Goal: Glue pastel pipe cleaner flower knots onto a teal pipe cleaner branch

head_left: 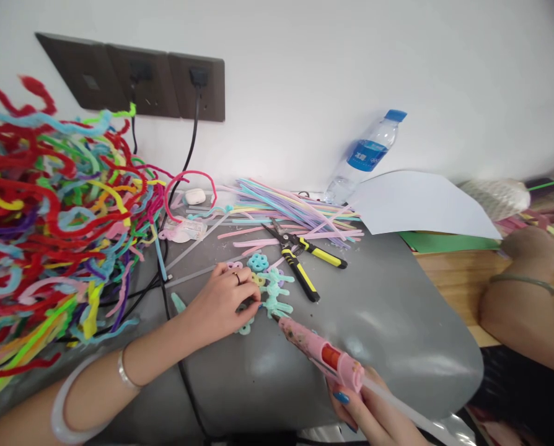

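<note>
My left hand [224, 300] rests low over the grey mat, its fingers curled and pinching the left side of a mint-green fuzzy pipe-cleaner piece [273, 292] with short prongs sticking out to the right. My right hand [372, 409] is closed around a pink hot glue gun [316, 350], with a glue stick [402, 409] trailing from its back end. The gun's nozzle points up and left, at the lower edge of the mint piece; whether it touches is too small to tell. A blue flower-shaped pipe-cleaner piece [258, 262] lies just beyond, among other small curled pieces.
Yellow-and-black pliers [300, 266] lie in front of pastel sticks [290, 207]. A tangled pipe-cleaner heap [58, 210] fills the left. Black cables [166, 297] cross the mat. A water bottle [367, 155] leans on the wall near white paper [426, 201]. Another person's arm [518, 291] is at right.
</note>
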`<state>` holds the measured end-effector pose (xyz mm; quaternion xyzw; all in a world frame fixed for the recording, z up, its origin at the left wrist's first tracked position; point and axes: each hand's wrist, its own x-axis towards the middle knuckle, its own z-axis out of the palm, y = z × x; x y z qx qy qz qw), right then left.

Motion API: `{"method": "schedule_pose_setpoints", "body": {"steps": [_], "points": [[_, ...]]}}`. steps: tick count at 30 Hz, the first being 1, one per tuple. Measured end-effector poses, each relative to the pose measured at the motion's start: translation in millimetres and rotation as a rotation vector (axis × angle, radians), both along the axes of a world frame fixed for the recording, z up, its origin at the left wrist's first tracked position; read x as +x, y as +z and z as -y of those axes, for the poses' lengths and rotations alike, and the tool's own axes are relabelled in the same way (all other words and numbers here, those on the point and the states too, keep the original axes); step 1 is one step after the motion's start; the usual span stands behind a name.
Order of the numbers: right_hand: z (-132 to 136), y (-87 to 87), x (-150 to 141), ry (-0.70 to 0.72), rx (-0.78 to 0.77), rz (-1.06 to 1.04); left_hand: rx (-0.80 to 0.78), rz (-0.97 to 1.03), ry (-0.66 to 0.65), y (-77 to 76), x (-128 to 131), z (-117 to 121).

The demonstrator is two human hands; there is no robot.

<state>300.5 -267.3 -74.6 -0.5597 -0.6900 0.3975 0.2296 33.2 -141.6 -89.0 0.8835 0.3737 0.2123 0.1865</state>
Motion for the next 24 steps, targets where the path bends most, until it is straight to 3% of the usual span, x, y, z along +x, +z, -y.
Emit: {"method": "schedule_pose_setpoints", "body": {"steps": [9,15,21,24], "points": [[6.6,-7.4,12.1,0.008,-0.007,0.116,-0.004,0.006,0.0,1.6,0.6,-0.4],[5.4,-12.2,11.6,0.052,-0.012,0.033,0.0,0.009,0.0,0.7,0.3,0.2],[5.4,-10.6,12.7,0.001,-0.054,0.037,0.0,0.011,0.003,0.1,0.6,-0.4],[11.4,-17.2,17.7,-0.11,-0.116,-0.135,-0.001,0.006,0.0,0.1,0.5,-0.6]]}}
